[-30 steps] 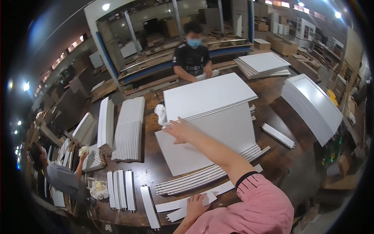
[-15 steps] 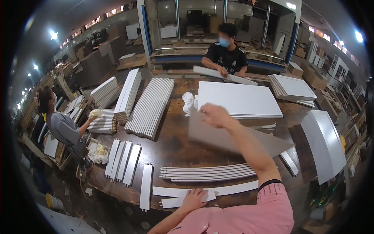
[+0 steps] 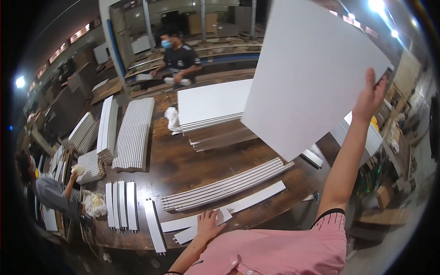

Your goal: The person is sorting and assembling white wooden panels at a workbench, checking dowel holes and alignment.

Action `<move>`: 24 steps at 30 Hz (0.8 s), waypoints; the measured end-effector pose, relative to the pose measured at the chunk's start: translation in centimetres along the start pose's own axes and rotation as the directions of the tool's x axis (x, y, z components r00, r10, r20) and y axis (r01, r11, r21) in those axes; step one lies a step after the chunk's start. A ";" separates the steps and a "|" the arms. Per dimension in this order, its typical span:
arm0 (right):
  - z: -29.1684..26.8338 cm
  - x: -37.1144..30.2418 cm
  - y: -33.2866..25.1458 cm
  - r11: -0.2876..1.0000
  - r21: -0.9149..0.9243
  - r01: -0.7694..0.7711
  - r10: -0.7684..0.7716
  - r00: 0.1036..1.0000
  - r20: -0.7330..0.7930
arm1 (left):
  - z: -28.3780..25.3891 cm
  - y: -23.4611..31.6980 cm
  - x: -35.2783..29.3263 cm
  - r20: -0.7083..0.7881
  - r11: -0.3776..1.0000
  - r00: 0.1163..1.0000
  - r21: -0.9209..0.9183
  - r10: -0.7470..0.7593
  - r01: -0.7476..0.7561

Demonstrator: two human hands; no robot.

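My right hand (image 3: pixel 370 96) is raised at the right, closed on the edge of a large white panel (image 3: pixel 316 73). The panel stands tilted above the table, its lowest corner near the ends of several long white rails (image 3: pixel 224 185). My left hand (image 3: pixel 211 224) lies flat, fingers apart, on a short white rail (image 3: pixel 187 235) at the table's near edge. Just beyond it lies a longer white strip (image 3: pixel 261 196). Left of that hand is a single short rail with pegged ends (image 3: pixel 155 227).
A stack of white panels (image 3: pixel 215 103) sits mid-table beside a white cloth (image 3: pixel 172 120). Stacked slats (image 3: pixel 133 133) and several short rails (image 3: pixel 121 206) are at left. A masked co-worker (image 3: pixel 178 57) handles white pieces across the table; another person (image 3: pixel 50 192) works at far left.
My right hand has lifted the panel from over the table up to the right. My left hand stays on the short rail. The view has turned right; the co-worker now holds different, smaller-looking pieces.
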State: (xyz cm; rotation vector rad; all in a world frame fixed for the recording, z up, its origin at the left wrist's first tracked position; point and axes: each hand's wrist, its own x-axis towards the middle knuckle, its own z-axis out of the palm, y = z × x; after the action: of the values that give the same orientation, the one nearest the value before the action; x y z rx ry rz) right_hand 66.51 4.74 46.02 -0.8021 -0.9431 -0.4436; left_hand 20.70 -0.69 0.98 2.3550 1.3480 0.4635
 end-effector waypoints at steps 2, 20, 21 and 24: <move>-4.2 1.4 -0.1 0.997 0.073 -0.016 0.022 0.996 -0.081 | -0.7 0.3 0.3 0.043 1.000 0.999 -0.006 0.029 -0.029; -42.5 -7.9 -12.4 0.217 -0.958 0.190 -0.654 0.756 0.002 | -15.9 -7.0 33.1 -0.338 0.951 0.938 0.309 0.078 0.032; -42.6 -8.3 -13.4 -0.476 -0.836 0.273 -0.490 0.706 0.511 | -16.0 -7.0 34.2 -0.311 0.937 0.950 0.343 0.042 0.071; -35.9 -10.8 -14.1 -0.342 -0.934 0.106 -0.572 0.765 0.296 | -15.2 -7.1 34.7 -0.336 0.915 0.939 0.397 0.076 0.068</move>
State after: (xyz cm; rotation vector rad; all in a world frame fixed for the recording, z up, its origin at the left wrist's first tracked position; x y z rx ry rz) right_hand 71.00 -31.93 30.50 -1.8341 -0.2250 -2.1351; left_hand 25.20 35.27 13.94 2.6999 1.7397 0.6829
